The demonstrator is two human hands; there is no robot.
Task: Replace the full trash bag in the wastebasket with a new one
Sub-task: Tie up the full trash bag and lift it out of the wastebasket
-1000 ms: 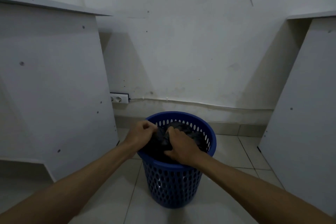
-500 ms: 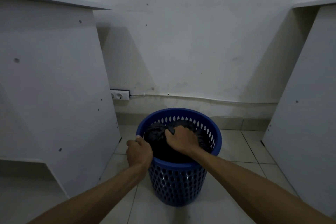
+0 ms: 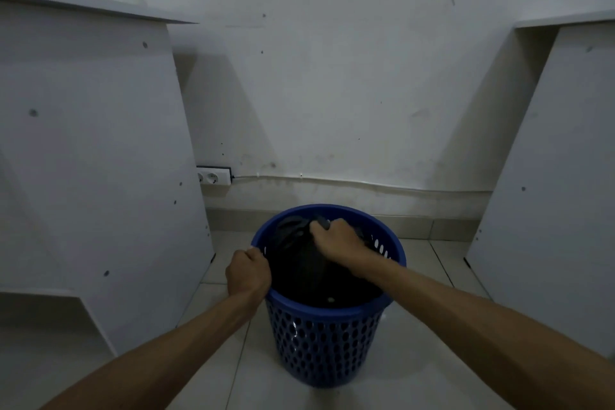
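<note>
A blue perforated wastebasket (image 3: pixel 326 346) stands on the tiled floor in front of me. Inside it sits a black trash bag (image 3: pixel 299 263), its top gathered into a bunch near the far rim. My right hand (image 3: pixel 336 240) is closed around that gathered top, above the basket's opening. My left hand (image 3: pixel 248 271) grips the basket's left rim, fingers curled over the edge. The lower part of the bag is hidden by the basket wall.
White furniture panels stand close on the left (image 3: pixel 100 160) and right (image 3: pixel 549 193) of the basket. A white wall with a double socket (image 3: pixel 213 176) and a cable along it is behind. Pale floor tiles (image 3: pixel 226 386) lie in front.
My left hand let go of the bag and took hold of the basket's left rim. My right hand has drawn the bag's bunched top up and toward the far side.
</note>
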